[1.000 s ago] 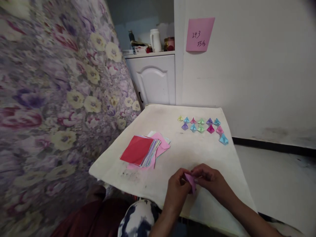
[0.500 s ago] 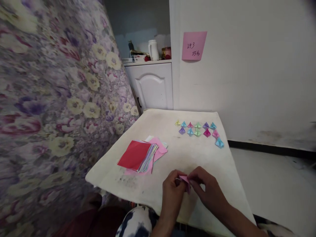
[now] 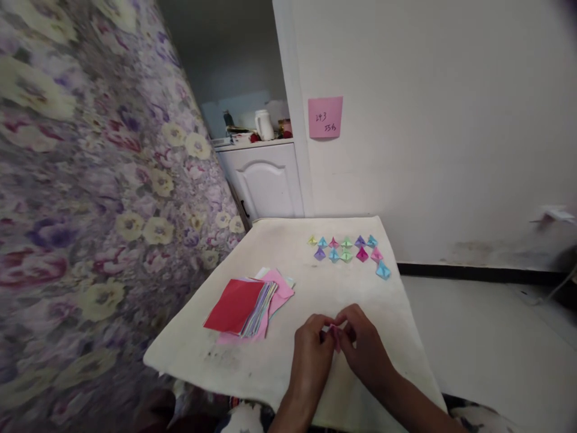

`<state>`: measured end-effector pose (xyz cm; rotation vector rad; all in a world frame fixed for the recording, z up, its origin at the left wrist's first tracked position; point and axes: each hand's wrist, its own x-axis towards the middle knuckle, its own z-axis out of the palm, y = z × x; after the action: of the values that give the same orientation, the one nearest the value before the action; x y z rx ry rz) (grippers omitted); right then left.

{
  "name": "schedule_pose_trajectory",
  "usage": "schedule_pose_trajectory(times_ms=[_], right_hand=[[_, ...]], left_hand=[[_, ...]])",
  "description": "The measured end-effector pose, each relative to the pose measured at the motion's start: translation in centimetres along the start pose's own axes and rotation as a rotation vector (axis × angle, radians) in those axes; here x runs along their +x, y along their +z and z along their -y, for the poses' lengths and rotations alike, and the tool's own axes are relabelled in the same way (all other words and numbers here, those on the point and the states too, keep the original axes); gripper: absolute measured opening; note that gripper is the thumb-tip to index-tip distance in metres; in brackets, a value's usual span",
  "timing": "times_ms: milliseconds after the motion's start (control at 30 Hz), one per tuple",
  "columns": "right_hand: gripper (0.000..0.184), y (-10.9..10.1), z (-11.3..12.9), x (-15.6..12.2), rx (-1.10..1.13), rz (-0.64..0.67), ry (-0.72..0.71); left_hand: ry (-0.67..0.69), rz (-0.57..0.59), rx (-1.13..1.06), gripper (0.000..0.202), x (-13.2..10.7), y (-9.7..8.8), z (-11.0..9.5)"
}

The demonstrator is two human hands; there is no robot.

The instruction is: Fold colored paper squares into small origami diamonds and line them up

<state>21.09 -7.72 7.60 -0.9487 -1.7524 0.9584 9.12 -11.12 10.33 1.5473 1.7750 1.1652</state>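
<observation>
My left hand (image 3: 312,352) and my right hand (image 3: 362,346) meet over the near part of the white table (image 3: 315,288). Both pinch a small folded pink paper piece (image 3: 335,335), mostly hidden between the fingertips. To the left of my hands lies a stack of coloured paper squares (image 3: 246,297) with a red sheet on top. At the far right of the table stand two rows of small folded paper shapes (image 3: 347,249) in yellow, blue, pink, green and purple.
A floral cloth (image 3: 90,210) hangs along the left side. A white cabinet (image 3: 264,177) with a jug and jars stands behind the table. A pink note (image 3: 325,117) is stuck on the white wall. Pale floor lies to the right.
The camera has pulled back and tilted up, so the table looks smaller and lower. My hands have closed tighter round the pink paper, which shows less than before.
</observation>
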Motion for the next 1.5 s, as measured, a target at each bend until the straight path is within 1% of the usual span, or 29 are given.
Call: schedule_pose_trajectory(times_ms=[100, 300, 433, 500, 567, 667, 733, 833, 900, 967, 1033, 1133, 1233, 1300, 1400, 1500], right_hand=[[0.013, -0.5, 0.1, 1.0, 0.094, -0.016, 0.104], [0.006, -1.6, -0.6, 2.7, 0.297, 0.047, 0.346], [0.010, -2.2, -1.2, 3.1, 0.476, 0.100, 0.431], [0.013, -2.5, -1.3, 3.1, 0.564, 0.120, 0.475], [0.013, -2.8, -1.2, 3.0, 0.641, 0.147, 0.503], [0.015, -3.0, -1.0, 2.7, 0.711, 0.215, 0.486], [0.018, -3.0, -0.9, 2.6, 0.672, 0.255, 0.453], [0.019, -2.7, -0.8, 2.6, 0.479, 0.240, 0.423], [0.019, -2.4, -0.7, 2.6, 0.358, 0.198, 0.413], [0.019, -2.3, -0.7, 2.6, 0.302, 0.163, 0.400], [0.020, -2.2, -0.6, 2.7, 0.296, 0.134, 0.396], [0.021, -2.1, -0.7, 2.7, 0.338, 0.114, 0.412], [0.024, -2.0, -0.9, 2.7, 0.421, 0.114, 0.421], [0.025, -2.0, -1.0, 2.8, 0.439, 0.118, 0.427], [0.023, -2.2, -0.9, 2.8, 0.412, 0.146, 0.435], [0.019, -2.4, -0.8, 2.7, 0.338, 0.169, 0.425]], left_hand=[[-0.049, 0.116, -0.089, 0.013, 1.2, 0.0, 0.0], [-0.150, 0.303, -0.337, 0.014, 3.4, 0.0, 1.3], [-0.222, 0.403, -0.565, 0.020, 3.5, 0.0, 2.0], [-0.247, 0.430, -0.670, 0.025, 3.4, -0.1, 2.2], [-0.257, 0.416, -0.725, 0.027, 3.2, -0.2, 2.4], [-0.249, 0.333, -0.686, 0.017, 3.0, -0.2, 2.7], [-0.244, 0.279, -0.631, 0.011, 3.0, -0.2, 2.7], [-0.255, 0.252, -0.571, 0.015, 3.0, -0.1, 2.6], [-0.256, 0.248, -0.536, 0.017, 3.0, 0.1, 2.5], [-0.244, 0.246, -0.523, 0.018, 3.0, 0.3, 2.5], [-0.244, 0.242, -0.543, 0.019, 2.9, 0.6, 2.5], [-0.283, 0.253, -0.600, 0.019, 2.7, 1.1, 2.7], [-0.314, 0.274, -0.640, 0.018, 2.5, 1.4, 2.8], [-0.318, 0.267, -0.647, 0.018, 2.3, 1.5, 2.8], [-0.324, 0.267, -0.654, 0.017, 2.3, 1.3, 2.8], [-0.338, 0.283, -0.666, 0.017, 2.2, 1.1, 2.6]])
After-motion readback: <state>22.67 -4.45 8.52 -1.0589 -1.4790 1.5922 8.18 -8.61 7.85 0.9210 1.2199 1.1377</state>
